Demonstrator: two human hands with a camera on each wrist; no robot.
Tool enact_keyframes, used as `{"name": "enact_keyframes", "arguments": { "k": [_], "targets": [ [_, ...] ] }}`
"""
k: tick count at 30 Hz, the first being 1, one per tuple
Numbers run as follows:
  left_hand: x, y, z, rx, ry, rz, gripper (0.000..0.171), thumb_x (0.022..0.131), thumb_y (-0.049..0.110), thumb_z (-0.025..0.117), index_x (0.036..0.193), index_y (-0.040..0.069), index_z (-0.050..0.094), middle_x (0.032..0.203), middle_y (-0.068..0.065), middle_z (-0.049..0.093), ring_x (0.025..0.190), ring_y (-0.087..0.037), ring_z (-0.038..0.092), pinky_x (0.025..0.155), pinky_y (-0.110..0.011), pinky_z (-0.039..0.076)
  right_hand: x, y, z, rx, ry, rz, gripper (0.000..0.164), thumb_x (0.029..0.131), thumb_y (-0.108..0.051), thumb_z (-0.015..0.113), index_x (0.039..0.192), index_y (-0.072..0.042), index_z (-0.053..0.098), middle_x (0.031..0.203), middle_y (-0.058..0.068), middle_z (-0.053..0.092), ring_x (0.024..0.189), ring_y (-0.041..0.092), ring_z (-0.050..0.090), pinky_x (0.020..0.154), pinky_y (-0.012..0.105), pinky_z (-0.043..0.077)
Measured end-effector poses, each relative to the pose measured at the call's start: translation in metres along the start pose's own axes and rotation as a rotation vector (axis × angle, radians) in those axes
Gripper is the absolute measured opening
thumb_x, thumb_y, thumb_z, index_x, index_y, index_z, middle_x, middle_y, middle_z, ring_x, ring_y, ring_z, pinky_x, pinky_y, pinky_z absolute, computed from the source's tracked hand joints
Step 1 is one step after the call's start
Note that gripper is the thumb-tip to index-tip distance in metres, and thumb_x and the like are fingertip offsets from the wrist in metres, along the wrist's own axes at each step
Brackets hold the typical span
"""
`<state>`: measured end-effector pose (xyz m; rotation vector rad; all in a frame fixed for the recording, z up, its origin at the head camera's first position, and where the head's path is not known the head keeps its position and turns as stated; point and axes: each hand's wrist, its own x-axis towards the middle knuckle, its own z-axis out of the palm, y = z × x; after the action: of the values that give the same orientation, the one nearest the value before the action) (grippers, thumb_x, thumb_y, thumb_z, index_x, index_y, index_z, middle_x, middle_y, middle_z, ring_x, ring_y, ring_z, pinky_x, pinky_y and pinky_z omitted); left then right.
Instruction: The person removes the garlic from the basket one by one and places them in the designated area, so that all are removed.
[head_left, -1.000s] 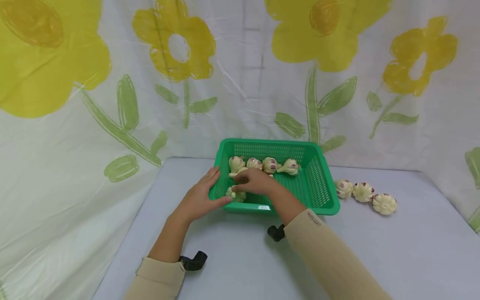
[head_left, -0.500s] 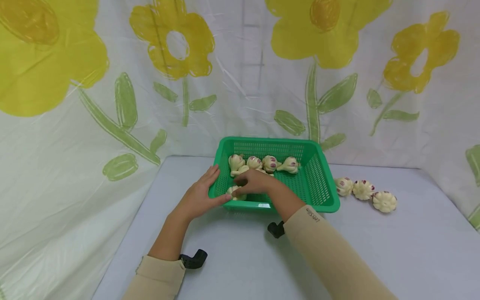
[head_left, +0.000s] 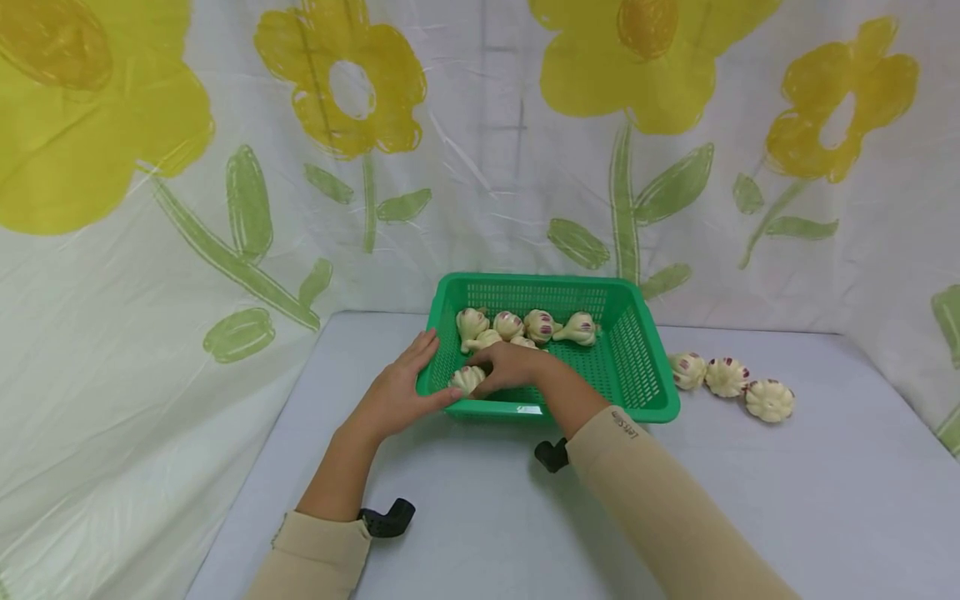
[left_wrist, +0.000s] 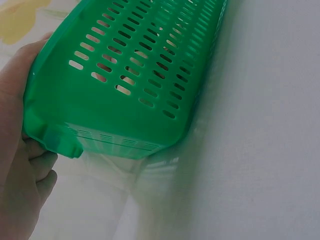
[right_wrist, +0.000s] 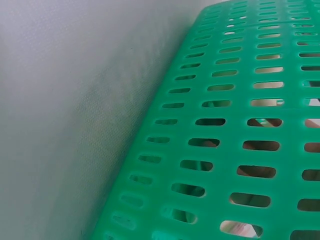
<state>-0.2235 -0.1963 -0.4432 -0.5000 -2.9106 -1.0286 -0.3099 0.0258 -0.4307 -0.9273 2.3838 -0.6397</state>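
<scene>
In the head view my left hand (head_left: 399,396) lies at the front left corner of the green plastic basket (head_left: 652,367). Its fingers stretch along the left rim and its thumb reaches over the front rim. The left wrist view has fingertips (left_wrist: 45,184) against the basket's outer end. My right hand (head_left: 512,367) reaches in over the front rim, thumb and fingers on the right side of a pale garlic bulb (head_left: 467,380) in the front left corner. Behind it sit several more garlic bulbs (head_left: 540,326). In the right wrist view the perforated basket wall (right_wrist: 235,110) mostly hides that hand.
Three purple-streaked garlic bulbs (head_left: 727,377) lie in a row on the pale table (head_left: 480,525), right of the basket. A white sheet with yellow flowers (head_left: 517,200) hangs behind and along the sides. Black wrist devices (head_left: 388,518) stick out near both sleeves.
The garlic bulb under my right hand has turned: its stem pointed toward me, and its ribbed side shows now. The right fingers have shifted to its right side. My left hand stays put.
</scene>
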Motion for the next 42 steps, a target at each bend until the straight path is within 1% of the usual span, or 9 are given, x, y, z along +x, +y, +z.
{"name": "enact_keyframes", "arguments": {
  "k": [3,7,10,14,18,20,22,28,42],
  "targets": [
    [0.0004,-0.0002,0.0005,-0.004,0.001,-0.001,0.099,0.084,0.069,0.061,0.157,0.013,0.025,0.166,0.004,0.013,0.153,-0.023,0.013,0.117,-0.056,0.027,0.0009,0.0018,-0.0004,0.009,0.007,0.007,0.060,0.085,-0.032,0.076,0.139,-0.011,0.057,0.138,0.002,0.059,0.125,0.017,0.054,0.104,0.037,0.046],
    [0.0004,0.0004,0.0007,-0.015,0.002,-0.002,0.098,0.085,0.067,0.062,0.157,0.012,0.025,0.166,0.005,0.013,0.153,-0.023,0.014,0.116,-0.057,0.028,0.0020,0.0039,0.0000,0.018,0.035,0.050,0.070,0.083,-0.030,0.079,0.144,-0.010,0.051,0.144,0.005,0.054,0.132,0.020,0.049,0.107,0.040,0.044],
    [0.0000,0.0013,0.0005,-0.014,0.001,-0.006,0.098,0.085,0.067,0.063,0.157,0.012,0.025,0.166,0.005,0.013,0.153,-0.023,0.013,0.116,-0.056,0.027,0.0024,0.0047,0.0003,0.016,0.059,0.070,0.074,0.081,-0.029,0.081,0.146,-0.010,0.049,0.139,0.005,0.057,0.125,0.020,0.054,0.104,0.040,0.046],
    [-0.0004,0.0020,0.0000,-0.013,0.005,-0.007,0.099,0.084,0.068,0.062,0.157,0.012,0.025,0.166,0.005,0.012,0.153,-0.023,0.013,0.116,-0.056,0.028,0.0013,0.0036,-0.0011,0.015,0.070,0.069,0.077,0.080,-0.029,0.083,0.146,-0.008,0.048,0.126,0.005,0.062,0.106,0.017,0.057,0.094,0.036,0.050],
    [-0.0001,0.0015,0.0004,-0.015,0.005,-0.011,0.100,0.084,0.069,0.061,0.157,0.012,0.025,0.166,0.006,0.012,0.152,-0.022,0.014,0.116,-0.056,0.028,0.0011,0.0039,-0.0026,0.024,0.063,0.052,0.073,0.080,-0.029,0.083,0.142,-0.006,0.053,0.119,0.004,0.065,0.099,0.016,0.059,0.087,0.034,0.052],
    [0.0002,0.0011,0.0006,-0.014,0.004,-0.012,0.100,0.084,0.070,0.061,0.157,0.012,0.025,0.166,0.006,0.012,0.153,-0.023,0.014,0.116,-0.057,0.028,0.0021,0.0055,-0.0024,0.033,0.062,0.046,0.071,0.079,-0.028,0.084,0.140,-0.005,0.055,0.121,0.006,0.066,0.102,0.017,0.060,0.087,0.034,0.052],
    [0.0004,0.0009,0.0009,-0.011,0.004,-0.016,0.100,0.084,0.070,0.061,0.157,0.013,0.025,0.166,0.007,0.012,0.153,-0.022,0.013,0.116,-0.057,0.027,0.0029,0.0064,-0.0018,0.032,0.064,0.043,0.069,0.079,-0.028,0.084,0.138,-0.005,0.057,0.128,0.006,0.064,0.111,0.017,0.061,0.093,0.035,0.052],
    [-0.0001,0.0013,0.0009,-0.004,0.003,-0.011,0.098,0.084,0.068,0.062,0.157,0.013,0.025,0.166,0.006,0.013,0.153,-0.022,0.014,0.116,-0.057,0.028,0.0027,0.0068,-0.0004,0.017,0.081,0.061,0.068,0.078,-0.029,0.084,0.138,-0.008,0.058,0.136,0.004,0.061,0.125,0.021,0.055,0.102,0.038,0.048],
    [0.0003,0.0012,0.0003,-0.003,-0.004,-0.014,0.098,0.085,0.067,0.063,0.157,0.012,0.025,0.165,0.007,0.012,0.153,-0.022,0.013,0.116,-0.057,0.027,0.0012,0.0044,-0.0018,-0.013,0.101,0.060,0.065,0.077,-0.030,0.085,0.135,-0.013,0.062,0.135,0.001,0.062,0.124,0.018,0.056,0.102,0.037,0.048]
  ]
}}
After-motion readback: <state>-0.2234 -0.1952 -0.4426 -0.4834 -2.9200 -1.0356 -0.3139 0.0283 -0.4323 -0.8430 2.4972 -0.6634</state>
